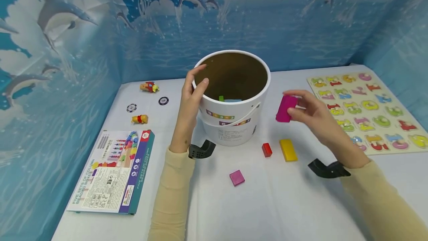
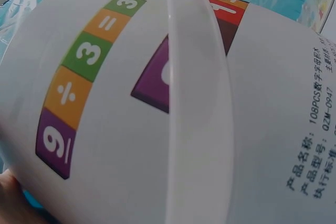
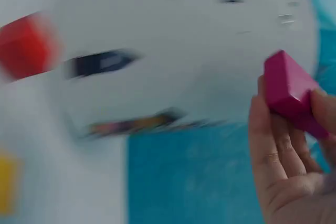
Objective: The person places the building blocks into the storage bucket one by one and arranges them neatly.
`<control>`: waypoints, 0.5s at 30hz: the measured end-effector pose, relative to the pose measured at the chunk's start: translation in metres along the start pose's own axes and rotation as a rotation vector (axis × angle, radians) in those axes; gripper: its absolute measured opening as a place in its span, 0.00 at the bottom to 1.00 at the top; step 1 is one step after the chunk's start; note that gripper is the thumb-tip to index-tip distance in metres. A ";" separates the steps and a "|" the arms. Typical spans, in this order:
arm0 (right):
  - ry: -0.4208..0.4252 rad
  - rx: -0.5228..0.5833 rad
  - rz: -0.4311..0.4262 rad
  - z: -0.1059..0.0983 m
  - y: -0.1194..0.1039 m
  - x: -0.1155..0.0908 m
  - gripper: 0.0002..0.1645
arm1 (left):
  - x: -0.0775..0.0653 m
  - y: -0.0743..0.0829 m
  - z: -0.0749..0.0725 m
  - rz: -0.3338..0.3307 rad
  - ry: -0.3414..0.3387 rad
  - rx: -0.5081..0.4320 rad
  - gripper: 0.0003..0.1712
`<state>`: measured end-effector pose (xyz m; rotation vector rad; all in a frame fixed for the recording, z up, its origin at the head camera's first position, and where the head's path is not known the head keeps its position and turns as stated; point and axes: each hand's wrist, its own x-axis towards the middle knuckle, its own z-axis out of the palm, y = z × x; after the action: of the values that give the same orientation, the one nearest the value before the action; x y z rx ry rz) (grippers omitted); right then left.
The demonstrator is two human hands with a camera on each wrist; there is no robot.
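Note:
A white bucket (image 1: 230, 122) with a handle and printed number labels stands upright in the middle of the table, with a green block (image 1: 221, 98) and a light blue piece (image 1: 233, 100) visible inside. My left hand (image 1: 192, 94) holds its left rim; in the left wrist view only a bit of that hand (image 2: 18, 203) shows beside the bucket wall. Right of the bucket, my right hand (image 1: 309, 112) pinches a magenta block (image 1: 287, 108) between thumb and fingers, above the table. Below it lie a yellow block (image 1: 288, 150) and a small red block (image 1: 266, 150). A pink square block (image 1: 237, 178) lies nearer me.
At the left lies a beaded-boxes box (image 1: 107, 174). Behind it are two small figures, one with red and yellow (image 1: 149, 87) and one yellow (image 1: 139, 119), plus two chips (image 1: 163, 100). A letter puzzle board (image 1: 371, 111) covers the right side. A dolphin-print curtain (image 1: 150, 47) hangs behind.

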<state>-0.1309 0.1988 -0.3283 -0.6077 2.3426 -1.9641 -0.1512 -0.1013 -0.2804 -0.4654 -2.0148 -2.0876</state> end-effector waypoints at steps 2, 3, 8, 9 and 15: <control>0.030 0.154 -0.030 0.000 -0.028 0.017 0.27 | 0.000 0.001 0.000 -0.002 0.003 0.005 0.25; 0.029 0.224 -0.048 0.001 -0.040 0.026 0.27 | 0.000 0.001 0.000 -0.006 0.004 0.008 0.25; -0.059 0.359 -0.039 0.017 -0.083 0.077 0.27 | 0.000 0.003 0.000 -0.024 0.012 0.022 0.25; -0.086 0.354 -0.008 0.021 -0.087 0.088 0.27 | 0.000 0.003 0.000 -0.026 0.013 0.025 0.25; -0.231 0.136 0.187 0.043 -0.089 0.136 0.30 | 0.000 0.001 0.001 -0.021 0.008 0.024 0.25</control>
<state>-0.2206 0.1046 -0.2214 -0.5510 2.0325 -1.8432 -0.1507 -0.1006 -0.2794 -0.4327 -2.0463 -2.0711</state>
